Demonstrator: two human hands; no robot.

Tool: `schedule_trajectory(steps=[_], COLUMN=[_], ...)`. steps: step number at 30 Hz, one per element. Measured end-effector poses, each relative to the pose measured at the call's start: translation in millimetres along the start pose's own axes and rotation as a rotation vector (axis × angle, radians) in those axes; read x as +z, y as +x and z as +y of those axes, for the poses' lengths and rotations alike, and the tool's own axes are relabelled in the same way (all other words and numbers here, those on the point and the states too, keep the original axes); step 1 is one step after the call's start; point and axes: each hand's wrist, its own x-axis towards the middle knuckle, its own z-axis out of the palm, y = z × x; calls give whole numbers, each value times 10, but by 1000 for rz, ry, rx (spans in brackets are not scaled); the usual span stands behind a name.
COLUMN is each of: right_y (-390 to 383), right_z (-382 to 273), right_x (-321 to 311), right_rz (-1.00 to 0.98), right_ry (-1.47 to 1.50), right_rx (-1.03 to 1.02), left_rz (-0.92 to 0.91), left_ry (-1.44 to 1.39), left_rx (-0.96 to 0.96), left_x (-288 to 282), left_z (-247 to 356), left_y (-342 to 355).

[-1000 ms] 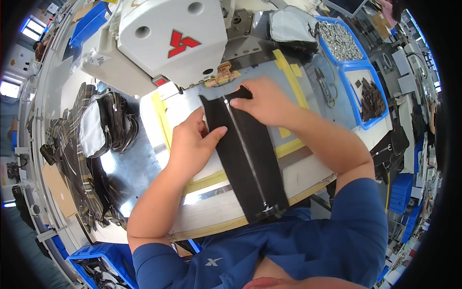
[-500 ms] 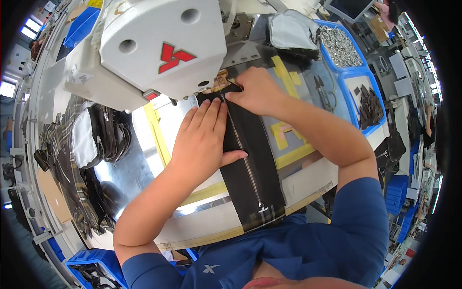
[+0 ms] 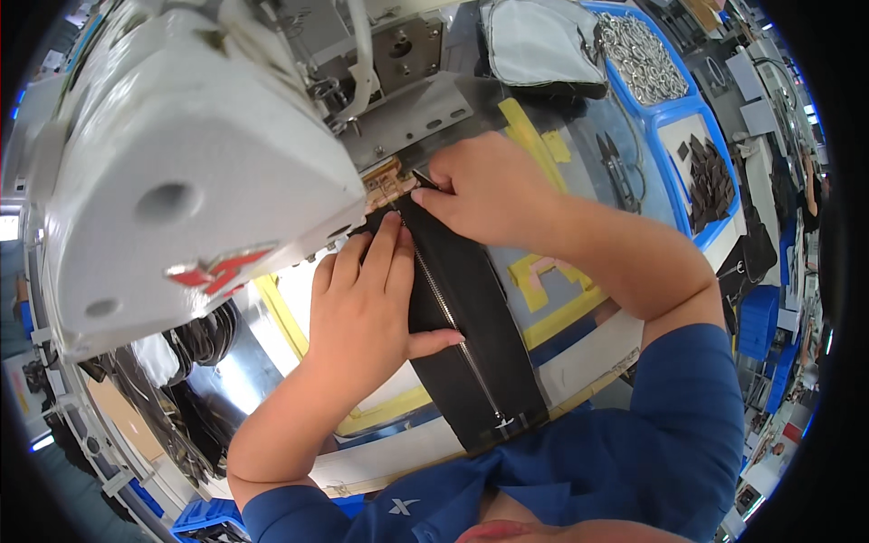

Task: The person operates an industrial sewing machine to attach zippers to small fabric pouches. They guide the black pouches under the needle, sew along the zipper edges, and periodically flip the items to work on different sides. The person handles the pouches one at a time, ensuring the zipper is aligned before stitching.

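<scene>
A long black fabric strip (image 3: 493, 308) with a metal zipper (image 3: 441, 299) down its length runs from the sewing machine's brass-coloured clamp (image 3: 387, 185) to the table's near edge. The zipper's silver end piece (image 3: 503, 423) shows at the near end. My left hand (image 3: 367, 294) lies flat on the strip's left side, fingertips close to the clamp and thumb stretched across the zipper. My right hand (image 3: 489, 192) is closed, thumb and curled fingers pinching the strip's far right corner beside the clamp. What lies under the fingertips is partly hidden.
A white sewing machine head (image 3: 199, 181) looms at the left. On the right are blue trays with metal hardware (image 3: 641, 59) and dark small pieces (image 3: 711, 185), plus thread snips (image 3: 617, 172). A grey-black pouch (image 3: 543, 45) lies behind; yellow tape (image 3: 566, 317) marks the table.
My viewpoint has shifted, so the machine head looks larger and further left, with more of the clamp showing. Both hands keep much the same hold on the strip.
</scene>
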Motion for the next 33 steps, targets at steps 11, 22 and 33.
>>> schedule_trajectory(steps=[11, 22, 33], right_y=[-429, -396, -431], right_z=[54, 86, 94], right_x=[151, 196, 165], right_rz=[169, -12, 29], right_ry=[-174, -179, -213], right_rx=[-710, -716, -642], left_rz=[43, 32, 45], left_ry=[-72, -156, -113], left_rx=[20, 19, 53], left_x=[42, 47, 28], left_z=[-28, -9, -23], left_y=[2, 6, 13])
